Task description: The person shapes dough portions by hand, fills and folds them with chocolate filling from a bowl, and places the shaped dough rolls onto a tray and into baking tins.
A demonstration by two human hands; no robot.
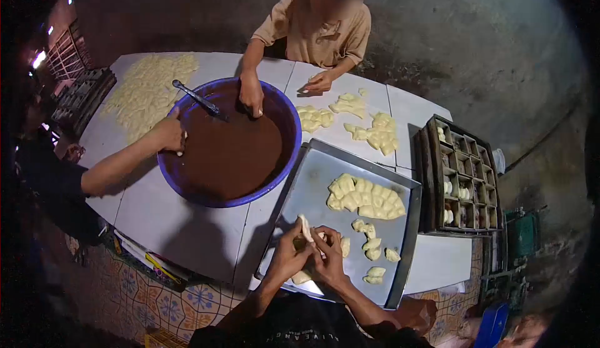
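Over the near left part of a metal tray [409, 248], my left hand [291, 255] pinches a pale strip of dough [305, 228] that sticks up between its fingers. Close beside it, my right hand [329, 257] has its fingers bent around a small bit of the dough, partly hidden. A large cluster of dough pieces [365, 198] lies in the tray. Smaller dough pieces [372, 248] are to the right of my right hand, and another piece [301, 277] is partly hidden below my hands.
A blue basin [292, 160] of brown filling stands left, with a tool in it. Two co-workers' hands [251, 95] [169, 134] reach to it. Dough [150, 88] covers the far left table. A stack of compartmented metal molds [465, 176] stands right.
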